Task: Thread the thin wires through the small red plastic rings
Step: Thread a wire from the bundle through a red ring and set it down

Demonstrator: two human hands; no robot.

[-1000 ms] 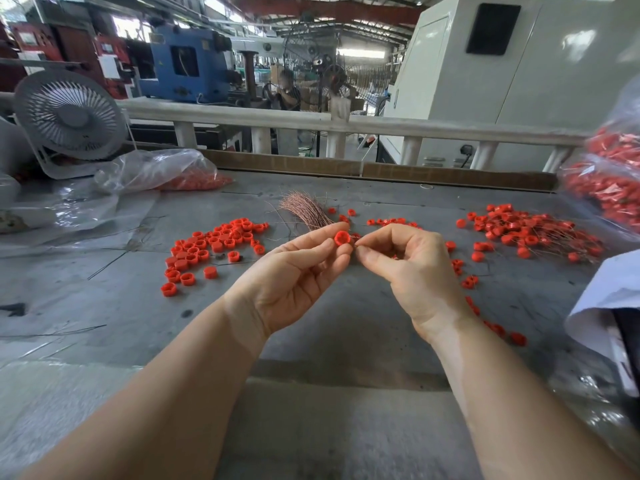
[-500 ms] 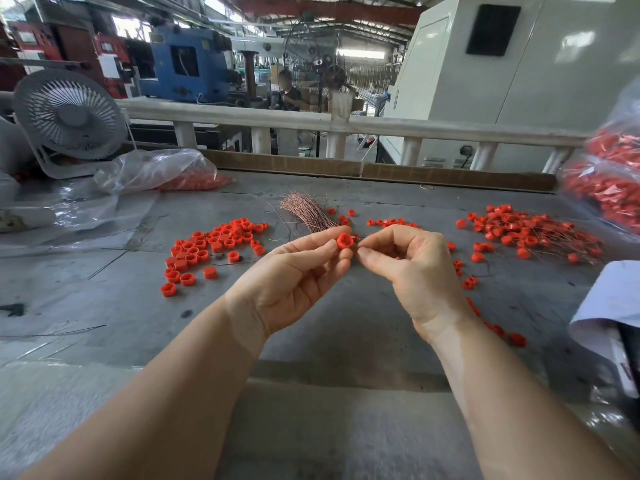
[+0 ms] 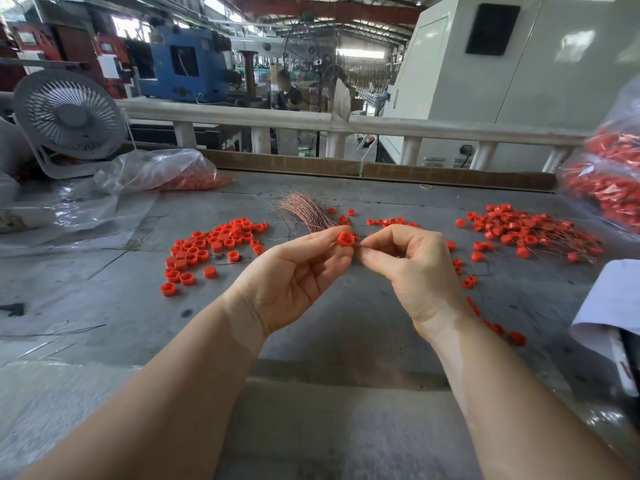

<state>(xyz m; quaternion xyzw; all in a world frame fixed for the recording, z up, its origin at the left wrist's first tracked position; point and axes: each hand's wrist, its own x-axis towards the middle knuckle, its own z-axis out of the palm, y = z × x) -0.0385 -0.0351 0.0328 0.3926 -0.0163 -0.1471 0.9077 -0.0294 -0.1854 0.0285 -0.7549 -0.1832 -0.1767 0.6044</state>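
Your left hand (image 3: 294, 275) pinches a red ring (image 3: 345, 238); your right hand (image 3: 412, 268) pinches what seems a wire: threading calls for steady aim.

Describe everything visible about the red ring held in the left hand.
The red ring is a small, squat piece of what looks like matte red plastic, with faceted outer sides and a dark central hole facing the camera. The left hand pinches it between thumb and fingertips, holding it above the grey table, clear of the loose rings there. The right hand pinches right beside it, its fingertips meeting the ring's right edge. Any wire between them is too thin to make out.
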